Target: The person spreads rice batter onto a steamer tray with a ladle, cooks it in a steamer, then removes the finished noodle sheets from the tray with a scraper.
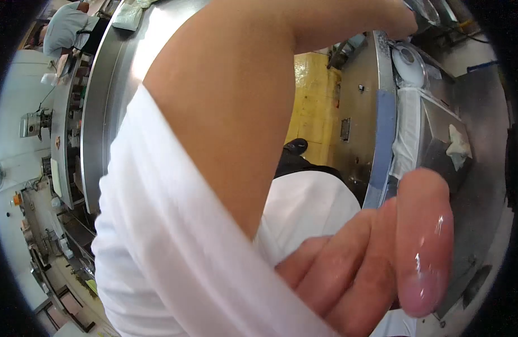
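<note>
My left arm, bare below a white shirt sleeve, rises large through the middle and bends to the right at the top. Its far end, where my left hand is, meets shiny, clear or metallic items at the upper right; I cannot make out the fingers. Very close to the camera, my right hand looks wet, with its fingers bent. Several fingers go under the stretched sleeve hem and seem to grip the cloth; their tips are hidden. One finger curls downward outside it.
A steel worktop runs along the left, holding a plastic-wrapped packet. To the right are a steel counter, a round white lid and a crumpled cloth. Another person bends at the upper left. The floor is yellow.
</note>
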The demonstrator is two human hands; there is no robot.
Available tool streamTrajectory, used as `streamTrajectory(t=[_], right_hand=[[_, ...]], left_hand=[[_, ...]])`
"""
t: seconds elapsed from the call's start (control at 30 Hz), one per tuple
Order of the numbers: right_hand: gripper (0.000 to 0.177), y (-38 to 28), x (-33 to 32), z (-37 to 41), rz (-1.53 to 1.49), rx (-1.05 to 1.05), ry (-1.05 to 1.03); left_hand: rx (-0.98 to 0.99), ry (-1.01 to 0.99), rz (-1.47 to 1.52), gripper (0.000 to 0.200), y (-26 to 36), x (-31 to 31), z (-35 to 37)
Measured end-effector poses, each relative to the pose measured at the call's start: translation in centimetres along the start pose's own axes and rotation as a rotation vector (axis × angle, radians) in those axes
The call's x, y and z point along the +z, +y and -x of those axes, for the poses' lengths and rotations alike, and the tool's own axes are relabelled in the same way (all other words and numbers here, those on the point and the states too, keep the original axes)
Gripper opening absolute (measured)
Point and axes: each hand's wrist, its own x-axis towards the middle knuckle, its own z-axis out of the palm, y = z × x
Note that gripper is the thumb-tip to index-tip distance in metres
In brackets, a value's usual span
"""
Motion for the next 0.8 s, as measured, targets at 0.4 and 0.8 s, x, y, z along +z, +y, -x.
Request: streamTrajectory(t=[0.4,0.8], right_hand=[[0.012,0.1,2.4,0.4,0.345,-0.092,0.198],[0.051,-2.0,-4.5,3.6,0.046,0.11,0.227]], left_hand=[[0.105,0.051,-0.068,0.03,1.6,-0.1,-4.3],[0.056,0.104,0.123,0.024,6.0,2.6,-1.3]])
